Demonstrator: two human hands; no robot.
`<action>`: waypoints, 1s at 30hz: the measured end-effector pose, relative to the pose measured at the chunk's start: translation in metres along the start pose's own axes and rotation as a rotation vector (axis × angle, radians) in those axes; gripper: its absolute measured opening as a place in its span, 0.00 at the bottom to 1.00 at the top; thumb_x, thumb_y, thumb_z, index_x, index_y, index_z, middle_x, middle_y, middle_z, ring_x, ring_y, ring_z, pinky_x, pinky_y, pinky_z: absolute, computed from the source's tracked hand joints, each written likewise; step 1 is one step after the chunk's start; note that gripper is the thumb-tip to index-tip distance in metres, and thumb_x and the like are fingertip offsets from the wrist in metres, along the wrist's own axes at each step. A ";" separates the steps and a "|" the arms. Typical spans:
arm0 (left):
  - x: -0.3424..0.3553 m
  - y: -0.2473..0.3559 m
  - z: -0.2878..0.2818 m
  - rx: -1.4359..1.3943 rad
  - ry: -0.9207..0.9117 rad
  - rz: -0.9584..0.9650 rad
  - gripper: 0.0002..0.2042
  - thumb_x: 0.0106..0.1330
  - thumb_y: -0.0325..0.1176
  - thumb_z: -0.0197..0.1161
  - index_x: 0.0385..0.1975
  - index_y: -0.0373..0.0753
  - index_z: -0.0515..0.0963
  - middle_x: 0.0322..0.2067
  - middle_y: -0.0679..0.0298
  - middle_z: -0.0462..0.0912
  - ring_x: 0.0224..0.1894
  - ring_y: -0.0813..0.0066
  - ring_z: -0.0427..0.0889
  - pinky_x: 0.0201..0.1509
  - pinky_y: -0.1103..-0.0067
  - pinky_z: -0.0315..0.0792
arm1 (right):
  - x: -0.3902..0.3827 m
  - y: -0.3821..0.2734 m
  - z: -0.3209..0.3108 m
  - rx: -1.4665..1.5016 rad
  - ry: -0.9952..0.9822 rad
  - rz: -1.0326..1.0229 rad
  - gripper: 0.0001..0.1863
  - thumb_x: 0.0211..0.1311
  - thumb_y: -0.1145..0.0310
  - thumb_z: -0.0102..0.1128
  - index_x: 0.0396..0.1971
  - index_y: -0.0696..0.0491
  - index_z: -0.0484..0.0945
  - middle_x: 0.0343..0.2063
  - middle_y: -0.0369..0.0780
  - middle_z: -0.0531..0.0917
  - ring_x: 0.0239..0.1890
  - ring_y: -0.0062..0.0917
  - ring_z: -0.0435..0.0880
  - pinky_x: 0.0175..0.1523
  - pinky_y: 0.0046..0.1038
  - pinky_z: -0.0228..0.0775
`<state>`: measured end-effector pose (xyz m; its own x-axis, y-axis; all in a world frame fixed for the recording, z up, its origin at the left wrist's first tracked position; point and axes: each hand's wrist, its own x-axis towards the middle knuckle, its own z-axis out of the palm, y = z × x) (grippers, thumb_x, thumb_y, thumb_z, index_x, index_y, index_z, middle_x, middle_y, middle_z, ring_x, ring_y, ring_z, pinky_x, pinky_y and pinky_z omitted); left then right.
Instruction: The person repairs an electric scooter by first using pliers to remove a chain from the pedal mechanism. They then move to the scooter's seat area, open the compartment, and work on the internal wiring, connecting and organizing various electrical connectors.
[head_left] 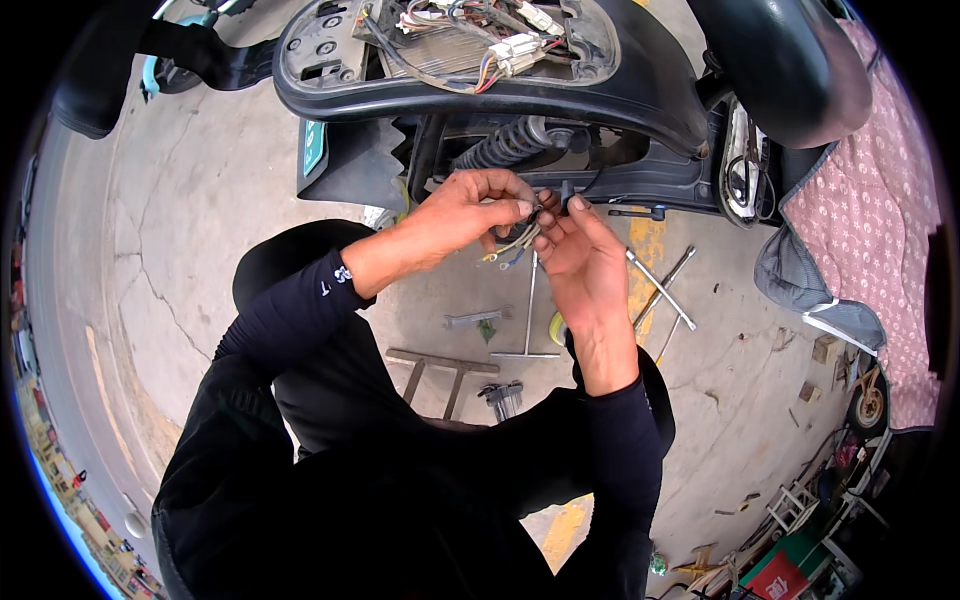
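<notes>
Beside scooter (pixel 640 98), our left hand (pixel 466 212) clamps wires (pixel 521 242) between fingertips, likely to steady loose ends; right hand (pixel 581 266) touches them, whether fingers clamp, we cannot tell.

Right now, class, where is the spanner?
In the head view, the spanner lies near the centre, on the ground below the left hand, just left of the T-shaped tool.

1 T-handle wrench (pixel 531 312) on the concrete floor (pixel 735 345); 1 spanner (pixel 478 317) just left of it, 1 cross-shaped wrench (pixel 663 290) to its right. Pink patterned cover (pixel 865 220) and 1 small wheel (pixel 868 406) both well right of the T-handle wrench.
</notes>
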<state>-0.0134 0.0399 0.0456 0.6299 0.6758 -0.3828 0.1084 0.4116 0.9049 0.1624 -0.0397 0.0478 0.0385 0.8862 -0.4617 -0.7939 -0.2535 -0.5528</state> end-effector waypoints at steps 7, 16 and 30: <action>0.001 -0.003 0.006 0.542 0.162 0.428 0.07 0.63 0.28 0.67 0.35 0.31 0.81 0.30 0.62 0.84 0.32 0.76 0.82 0.36 0.77 0.76 | 0.000 0.004 0.002 -0.021 -0.011 -0.030 0.06 0.69 0.67 0.59 0.41 0.51 0.77 0.43 0.36 0.82 0.44 0.20 0.78 0.46 0.26 0.70; -0.001 -0.006 0.009 0.650 0.245 0.510 0.06 0.57 0.25 0.68 0.32 0.31 0.81 0.29 0.55 0.85 0.31 0.69 0.86 0.36 0.75 0.77 | -0.001 0.011 0.003 -0.051 -0.003 -0.024 0.06 0.68 0.67 0.59 0.40 0.51 0.78 0.42 0.35 0.83 0.45 0.20 0.79 0.50 0.26 0.68; -0.002 -0.015 0.004 0.490 0.145 0.372 0.08 0.63 0.27 0.64 0.37 0.30 0.79 0.32 0.62 0.84 0.36 0.78 0.82 0.40 0.77 0.76 | 0.004 0.017 0.003 -0.108 0.059 -0.042 0.05 0.67 0.68 0.59 0.38 0.52 0.79 0.39 0.33 0.83 0.44 0.18 0.79 0.50 0.26 0.67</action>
<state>-0.0134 0.0304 0.0332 0.5863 0.8099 -0.0168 0.2637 -0.1712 0.9493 0.1471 -0.0392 0.0387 0.1088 0.8735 -0.4746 -0.7208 -0.2595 -0.6428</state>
